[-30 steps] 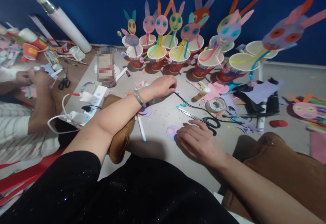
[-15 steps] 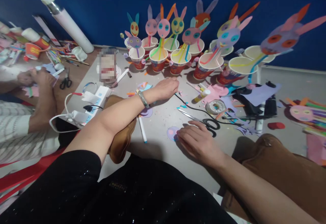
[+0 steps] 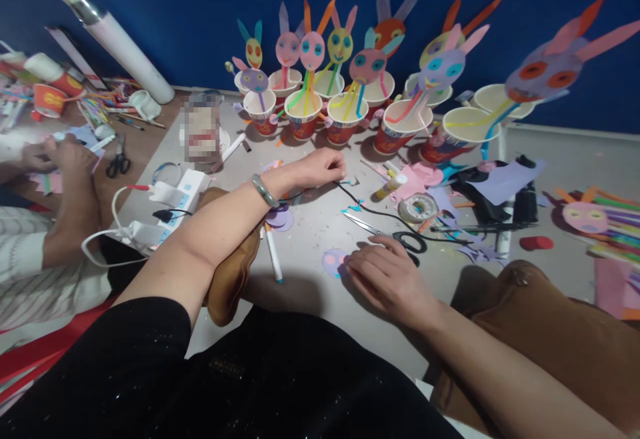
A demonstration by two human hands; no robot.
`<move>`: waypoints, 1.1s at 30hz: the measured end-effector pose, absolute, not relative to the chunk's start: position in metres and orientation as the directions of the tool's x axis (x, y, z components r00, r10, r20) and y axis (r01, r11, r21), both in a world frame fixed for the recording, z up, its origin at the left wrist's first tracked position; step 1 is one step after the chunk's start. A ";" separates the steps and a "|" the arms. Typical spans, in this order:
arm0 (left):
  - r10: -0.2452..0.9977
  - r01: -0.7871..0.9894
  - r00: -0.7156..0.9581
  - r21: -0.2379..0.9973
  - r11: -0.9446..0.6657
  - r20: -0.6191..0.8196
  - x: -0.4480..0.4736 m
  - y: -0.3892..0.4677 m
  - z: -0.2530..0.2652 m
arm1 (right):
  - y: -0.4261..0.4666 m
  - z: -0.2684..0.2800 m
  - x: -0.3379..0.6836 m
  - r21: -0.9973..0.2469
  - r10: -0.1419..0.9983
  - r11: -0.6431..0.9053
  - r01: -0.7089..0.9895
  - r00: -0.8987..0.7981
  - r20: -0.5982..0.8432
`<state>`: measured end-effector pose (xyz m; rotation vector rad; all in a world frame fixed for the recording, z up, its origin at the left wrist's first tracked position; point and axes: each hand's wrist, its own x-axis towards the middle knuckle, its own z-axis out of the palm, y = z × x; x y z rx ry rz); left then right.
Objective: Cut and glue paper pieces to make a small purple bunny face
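1. Left hand (image 3: 325, 167): palm down, fingers curled narrow; underside hidden, so cannot tell whether it grips anything. Green bangle (image 3: 265, 192) at wrist.
2. Right hand (image 3: 387, 279): palm down, fingers loosely bent, tips at the purple disc's edge; cannot tell whether they pinch it.
3. Purple disc (image 3: 333, 262): pink and blue markings; flat on the surface (image 3: 307, 246), partly covered by right fingertips.
4. Scissors (image 3: 370, 226): black handles, just beyond right hand.
5. Black cord (image 3: 349, 193): runs from beside left hand past the scissors.
6. Marker (image 3: 273, 256): white, lying left of the disc.
7. Tape roll (image 3: 419, 208): beside pink paper scraps (image 3: 416, 178).
8. Paper cups (image 3: 301, 127): red, two rows, bearing long-eared paper heads (image 3: 313, 50).
9. Co-worker's hands (image 3: 73, 156): far left.
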<state>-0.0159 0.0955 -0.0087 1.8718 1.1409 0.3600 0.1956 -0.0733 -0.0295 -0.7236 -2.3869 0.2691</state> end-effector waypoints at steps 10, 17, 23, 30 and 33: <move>0.860 0.610 0.499 0.749 -0.260 -0.107 -0.018 0.100 -0.019 | -0.074 -0.032 0.196 -0.403 0.616 0.788 0.466 -0.613 0.495; 0.824 0.738 0.566 0.425 -0.525 0.035 -0.012 0.099 -0.031 | -0.074 -0.033 0.193 -0.395 0.597 0.802 0.448 -0.634 0.492; 0.751 0.729 0.659 0.275 -0.627 -0.036 -0.013 0.098 -0.031 | -0.073 -0.031 0.192 -0.380 0.582 0.813 0.442 -0.638 0.504; 0.700 0.644 0.712 0.344 -0.684 0.059 -0.003 0.083 -0.032 | -0.073 -0.032 0.193 -0.367 0.589 0.808 0.461 -0.640 0.493; 0.628 0.571 0.777 0.374 -0.731 0.040 0.003 0.076 -0.034 | -0.074 -0.032 0.194 -0.364 0.588 0.809 0.462 -0.644 0.490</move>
